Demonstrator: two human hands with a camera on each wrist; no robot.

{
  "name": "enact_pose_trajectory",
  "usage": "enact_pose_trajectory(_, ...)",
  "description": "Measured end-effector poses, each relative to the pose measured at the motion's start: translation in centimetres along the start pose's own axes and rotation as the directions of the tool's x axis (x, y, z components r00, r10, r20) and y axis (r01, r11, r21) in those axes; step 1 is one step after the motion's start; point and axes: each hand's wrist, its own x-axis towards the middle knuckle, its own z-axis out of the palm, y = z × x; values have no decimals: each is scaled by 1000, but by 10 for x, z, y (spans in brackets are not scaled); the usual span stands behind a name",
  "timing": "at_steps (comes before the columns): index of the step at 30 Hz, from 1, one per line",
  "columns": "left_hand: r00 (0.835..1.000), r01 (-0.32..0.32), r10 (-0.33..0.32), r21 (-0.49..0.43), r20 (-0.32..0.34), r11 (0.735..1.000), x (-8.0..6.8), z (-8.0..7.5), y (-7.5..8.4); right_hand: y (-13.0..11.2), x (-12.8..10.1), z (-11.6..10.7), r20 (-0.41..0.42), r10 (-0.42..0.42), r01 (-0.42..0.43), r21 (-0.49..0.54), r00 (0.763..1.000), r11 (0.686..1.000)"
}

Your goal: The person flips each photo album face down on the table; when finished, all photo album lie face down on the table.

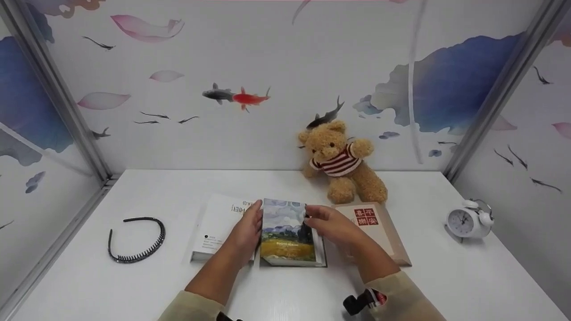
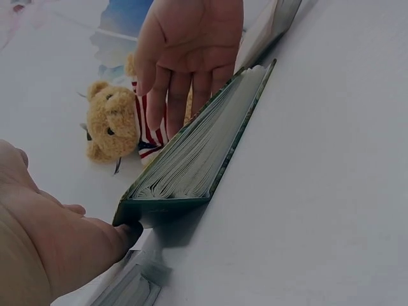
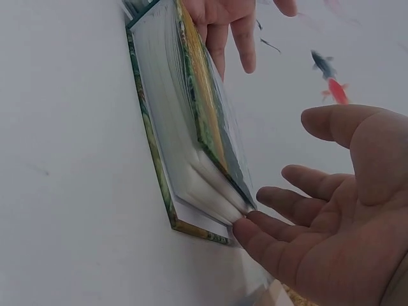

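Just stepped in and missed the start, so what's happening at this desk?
A person is handling the painted-cover book in the middle of the white table. The left hand rests along its left edge, and the right hand touches the page edges on the right with straight fingers, the cover slightly raised. A white book lies to the left, a brown book to the right. A teddy bear, alarm clock and black headband sit around them.

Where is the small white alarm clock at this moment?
In the head view, the small white alarm clock stands at the white table's right side, beyond the brown book.
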Motion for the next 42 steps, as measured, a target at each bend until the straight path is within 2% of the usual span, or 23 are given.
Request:
enact_pose_trajectory(5,1000,17,-17,-1,-8,1000,0,1,0,2,0,2,13,-14,14,30,1000,999)
enact_pose_trajectory(10,1000,-23,23,-11,4,1000,-3,1,1,3,0,1,8,-9,9,48,1000,999)
enact_pose_trajectory(15,994,-96,97,-39,46,995,-6,1,4,-1,-2,1,38,-58,58,11,998,998)
enact_pose_trajectory(18,993,-104,107,-52,54,993,-7,2,5,-4,-4,3,74,-82,84,-34,994,996)
enact_pose_trajectory(21,993,-109,111,-53,50,993,-7,2,5,-7,-6,6,94,-71,78,-71,993,994)
enact_pose_trajectory(27,990,-131,133,-48,52,990,-6,5,3,-11,-13,11,61,-35,41,-92,998,995)
enact_pose_trajectory(31,988,-142,145,-57,51,988,-7,5,4,-15,-15,14,61,-46,48,-33,997,998)
enact_pose_trajectory(35,985,-159,165,-96,52,983,-10,8,9,-20,-16,13,80,-119,112,83,990,990)
enact_pose_trajectory(42,974,-192,208,-166,85,967,-16,16,18,-33,-24,12,65,-299,275,244,952,930)
